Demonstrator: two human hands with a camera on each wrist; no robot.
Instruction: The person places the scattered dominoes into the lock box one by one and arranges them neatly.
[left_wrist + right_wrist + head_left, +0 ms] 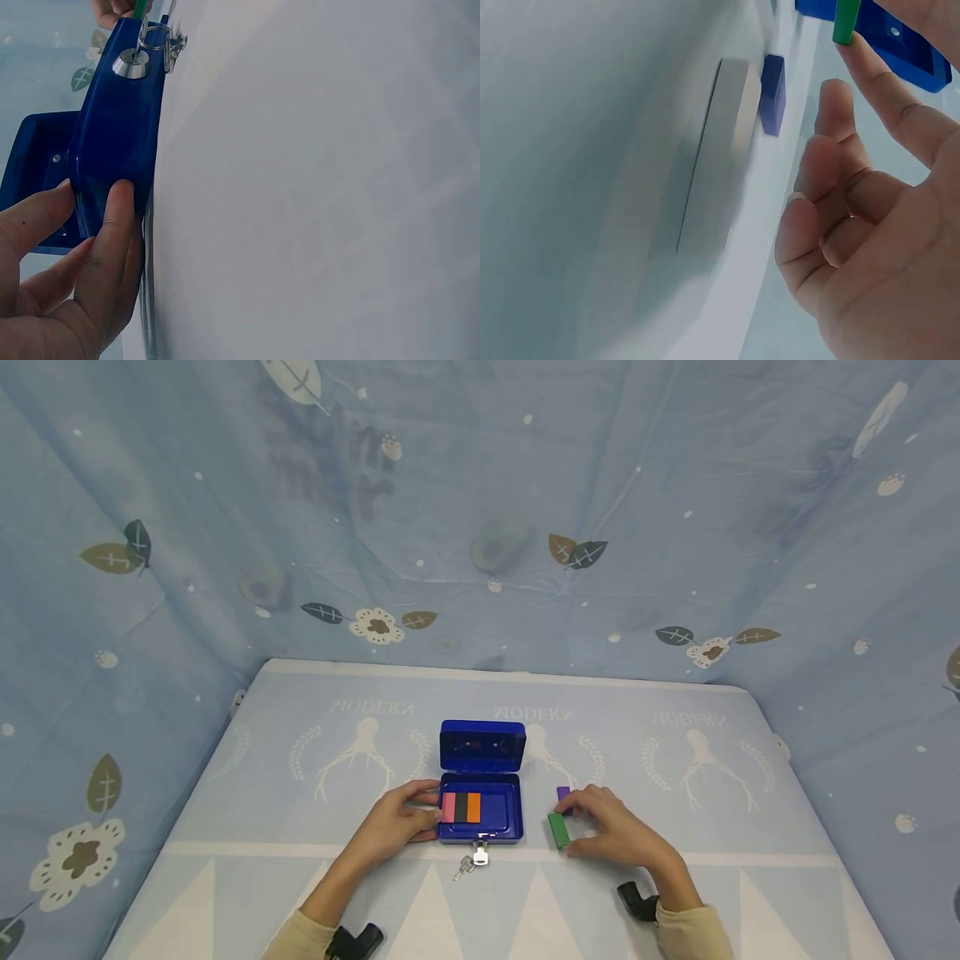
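Note:
A blue metal cash box [502,840] stands with its lid [482,760] raised. Inside, against the left wall, pink [448,807], dark [461,807] and orange [474,808] blocks lie side by side. My left hand [393,820] grips the box's left side, thumb at the rim and fingers along the outer wall. To the right of the box, my right hand [618,828] pinches a green block [558,831] between thumb and index finger. A purple block [773,94] lies on the table behind it. Below my right hand is a whitish block [716,157], hidden in the head view.
Keys [465,865] on a ring hang from the lock [133,64] at the box's front. The table [420,902] has a printed pale-blue cover, and a patterned blue curtain [465,510] surrounds its back and sides.

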